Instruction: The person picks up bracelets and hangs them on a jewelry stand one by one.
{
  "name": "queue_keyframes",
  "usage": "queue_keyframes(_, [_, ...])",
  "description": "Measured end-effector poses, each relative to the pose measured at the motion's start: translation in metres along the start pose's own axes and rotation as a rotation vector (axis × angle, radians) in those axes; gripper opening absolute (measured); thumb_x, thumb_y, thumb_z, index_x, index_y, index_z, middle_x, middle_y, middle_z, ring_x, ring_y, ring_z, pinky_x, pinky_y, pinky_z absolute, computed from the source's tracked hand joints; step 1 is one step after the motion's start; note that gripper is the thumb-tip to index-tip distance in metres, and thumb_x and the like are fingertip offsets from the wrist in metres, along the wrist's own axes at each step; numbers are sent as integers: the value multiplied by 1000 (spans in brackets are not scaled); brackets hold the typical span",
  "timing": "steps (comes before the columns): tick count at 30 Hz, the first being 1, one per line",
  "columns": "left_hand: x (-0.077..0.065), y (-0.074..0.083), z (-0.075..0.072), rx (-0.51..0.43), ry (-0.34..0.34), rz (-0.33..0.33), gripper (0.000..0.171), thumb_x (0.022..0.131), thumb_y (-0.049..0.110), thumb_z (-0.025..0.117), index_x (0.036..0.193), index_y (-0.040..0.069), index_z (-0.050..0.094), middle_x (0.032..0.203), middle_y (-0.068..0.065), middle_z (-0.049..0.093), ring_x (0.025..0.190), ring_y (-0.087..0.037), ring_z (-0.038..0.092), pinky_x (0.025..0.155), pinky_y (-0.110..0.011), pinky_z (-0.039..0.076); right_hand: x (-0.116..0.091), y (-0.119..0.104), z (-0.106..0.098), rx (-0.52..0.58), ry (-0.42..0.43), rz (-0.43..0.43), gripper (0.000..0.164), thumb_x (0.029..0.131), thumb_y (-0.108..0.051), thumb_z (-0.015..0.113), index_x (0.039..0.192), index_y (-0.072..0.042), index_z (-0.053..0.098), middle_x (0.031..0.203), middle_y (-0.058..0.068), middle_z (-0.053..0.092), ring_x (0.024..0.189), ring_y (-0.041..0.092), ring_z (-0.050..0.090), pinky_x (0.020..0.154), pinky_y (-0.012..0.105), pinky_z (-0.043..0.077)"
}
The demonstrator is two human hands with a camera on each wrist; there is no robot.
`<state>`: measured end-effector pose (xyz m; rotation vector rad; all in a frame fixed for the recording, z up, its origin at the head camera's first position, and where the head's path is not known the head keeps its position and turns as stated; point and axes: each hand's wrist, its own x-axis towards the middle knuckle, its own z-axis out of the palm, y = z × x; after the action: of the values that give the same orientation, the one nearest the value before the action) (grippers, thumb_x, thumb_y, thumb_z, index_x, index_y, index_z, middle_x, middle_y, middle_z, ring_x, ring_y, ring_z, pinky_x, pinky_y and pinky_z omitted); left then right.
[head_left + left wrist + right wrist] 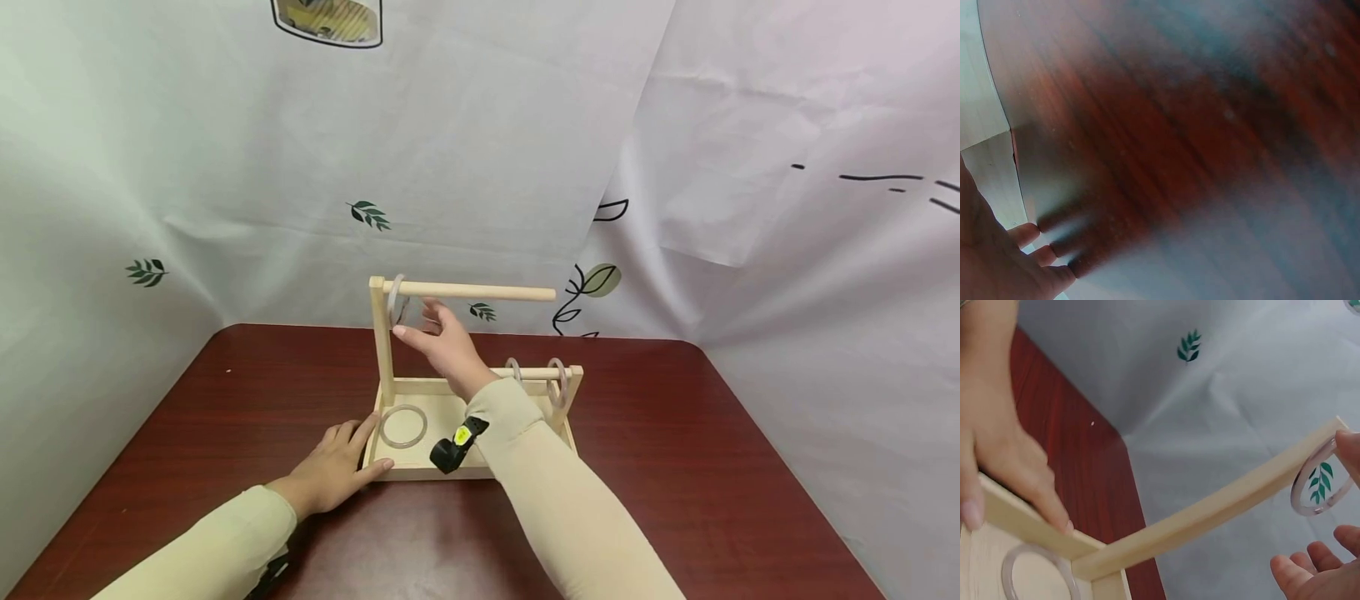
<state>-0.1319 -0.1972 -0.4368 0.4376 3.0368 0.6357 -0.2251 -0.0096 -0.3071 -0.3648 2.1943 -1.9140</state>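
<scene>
A pale wooden bangle stand has an upper rod [480,291], a lower rod [536,373] and a tray base [442,473]. One translucent bangle [393,302] hangs at the post end of the upper rod. My right hand [453,350] is beside it, thumb and fingers spread apart; in the right wrist view the thumb overlaps the bangle [1297,499], and contact is unclear. Another bangle [384,433] lies flat in the tray. My left hand [330,468] rests at the tray's front left corner, fingers extended, thumb on the front edge.
Two bangles hang on the lower rod, one bangle [553,392] near its right post [572,387]. The stand sits on a dark red table [300,358] backed by a printed white cloth [480,167]. My right forearm covers part of the tray.
</scene>
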Motion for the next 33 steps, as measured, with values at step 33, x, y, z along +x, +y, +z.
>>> queue_keyframes(33, [1, -2, 3, 12, -3, 3, 80, 94, 61, 45, 150, 6, 28, 131, -28, 44, 124, -49, 39, 96, -62, 36, -44, 39, -4, -603, -84, -254, 81, 86, -35, 73, 152, -15, 31, 152, 12, 29, 138, 25, 32, 106, 44, 37])
